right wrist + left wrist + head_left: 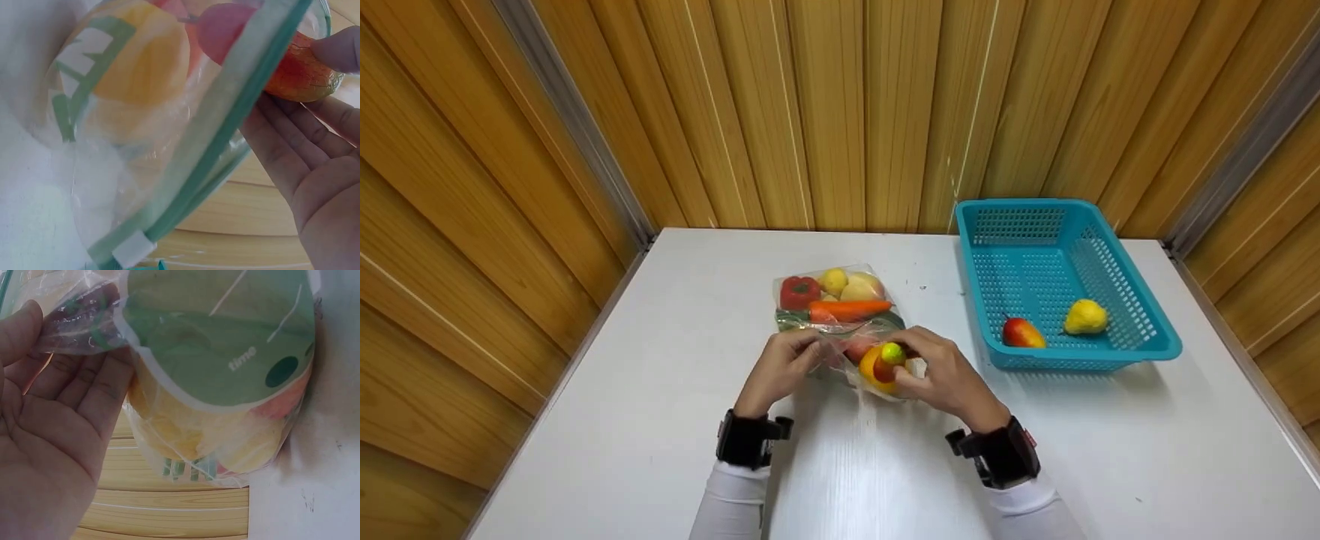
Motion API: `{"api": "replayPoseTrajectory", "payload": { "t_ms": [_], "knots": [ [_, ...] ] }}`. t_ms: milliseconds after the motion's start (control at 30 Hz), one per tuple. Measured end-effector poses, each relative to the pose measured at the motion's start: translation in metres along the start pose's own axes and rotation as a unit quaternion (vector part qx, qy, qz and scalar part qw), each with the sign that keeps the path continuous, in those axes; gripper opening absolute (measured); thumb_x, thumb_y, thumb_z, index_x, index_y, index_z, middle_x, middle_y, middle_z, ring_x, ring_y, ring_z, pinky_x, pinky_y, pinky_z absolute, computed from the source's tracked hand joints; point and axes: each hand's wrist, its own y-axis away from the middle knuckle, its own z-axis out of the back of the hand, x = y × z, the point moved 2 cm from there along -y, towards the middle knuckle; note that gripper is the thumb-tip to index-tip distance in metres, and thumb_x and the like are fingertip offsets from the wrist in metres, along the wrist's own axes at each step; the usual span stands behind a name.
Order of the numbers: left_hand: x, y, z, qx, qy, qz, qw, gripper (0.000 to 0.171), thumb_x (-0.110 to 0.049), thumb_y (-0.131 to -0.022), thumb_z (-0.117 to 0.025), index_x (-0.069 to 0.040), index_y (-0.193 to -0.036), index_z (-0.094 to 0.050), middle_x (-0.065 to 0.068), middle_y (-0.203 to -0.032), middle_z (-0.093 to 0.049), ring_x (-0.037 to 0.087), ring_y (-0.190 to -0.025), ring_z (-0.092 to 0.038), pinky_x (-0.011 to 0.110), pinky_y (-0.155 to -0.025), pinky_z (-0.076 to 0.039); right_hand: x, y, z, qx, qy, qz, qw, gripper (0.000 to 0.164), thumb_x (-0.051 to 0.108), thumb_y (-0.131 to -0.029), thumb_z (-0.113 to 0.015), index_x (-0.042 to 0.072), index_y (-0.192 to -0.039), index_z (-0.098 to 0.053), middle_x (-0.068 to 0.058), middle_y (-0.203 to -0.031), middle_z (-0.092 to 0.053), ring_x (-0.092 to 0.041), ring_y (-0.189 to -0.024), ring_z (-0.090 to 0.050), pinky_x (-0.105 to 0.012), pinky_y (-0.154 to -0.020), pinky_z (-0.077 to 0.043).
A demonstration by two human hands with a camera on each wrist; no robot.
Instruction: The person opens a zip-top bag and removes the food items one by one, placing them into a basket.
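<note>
A clear zip bag (840,328) with a green zip strip lies on the table, full of produce. Through its plastic show a red bell pepper (800,292), a carrot (851,310), a yellow round fruit (834,281) and an orange fruit (873,369). My left hand (780,366) pinches the bag's near left edge between thumb and fingers. With thumb and fingers, my right hand (949,371) holds a red fruit with a green end (304,70) at the bag's open mouth. In the right wrist view the zip strip (225,135) crosses in front of part of this fruit.
To the right stands a turquoise perforated basket (975,300) holding a red-and-yellow fruit (1023,332) and a yellow pear (1086,317). The white table (660,360) meets wood-panelled walls (825,112) at the back and sides.
</note>
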Motion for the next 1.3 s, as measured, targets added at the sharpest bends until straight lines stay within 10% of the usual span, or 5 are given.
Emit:
{"api": "replayPoseTrajectory", "payload": {
  "t_ms": [533, 1300],
  "knots": [
    [0.002, 0.001, 0.0, -0.01, 0.011, 0.011, 0.9998, 0.016, -0.012, -0.102, -0.065, -0.003, -0.098, -0.077, 0.016, -0.085, -0.07, 0.012, -0.072, -0.056, 0.022, -0.065, -0.047, -0.017, 0.012, 0.047, -0.117, 0.01, -0.048, 0.992, 0.032, -0.008, -0.084, -0.075, -0.004, -0.115, -0.069, -0.012, -0.107, -0.071, -0.025, -0.092, -0.07, -0.02, -0.086, -0.056],
    [0.003, 0.001, 0.0, -0.008, 0.014, 0.021, 0.9996, 0.015, -0.01, -0.101, -0.065, -0.003, -0.105, -0.078, 0.011, -0.09, -0.075, 0.025, -0.077, -0.066, 0.021, -0.067, -0.05, -0.049, 0.042, 0.108, -0.239, 0.048, -0.212, 0.946, 0.036, -0.004, -0.092, -0.065, -0.006, -0.128, -0.065, -0.019, -0.118, -0.065, -0.022, -0.099, -0.063, -0.003, -0.086, -0.045]
  ]
}}
